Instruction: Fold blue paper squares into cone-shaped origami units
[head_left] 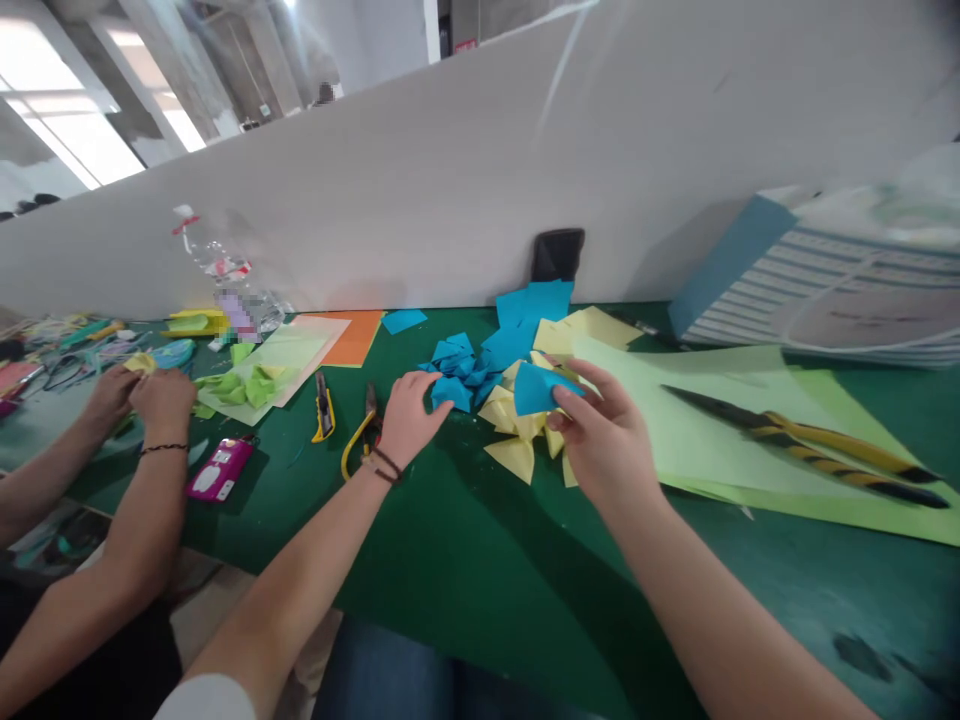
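Between the thumb and fingers of my right hand is a piece of blue paper, held above a heap of yellow folded paper pieces. My left hand is at the near left side of a pile of blue folded paper pieces. Its thumb and fingers are apart, and I see nothing held between them. Behind the heaps lie flat blue sheets and a pale yellow sheet. Yellow-handled pliers lie partly hidden behind my left hand.
A yellow utility knife and a magenta case lie to the left. On the right, large scissors rest on light green sheets, before a striped bag. A phone leans on the partition. Another person's hands work at far left.
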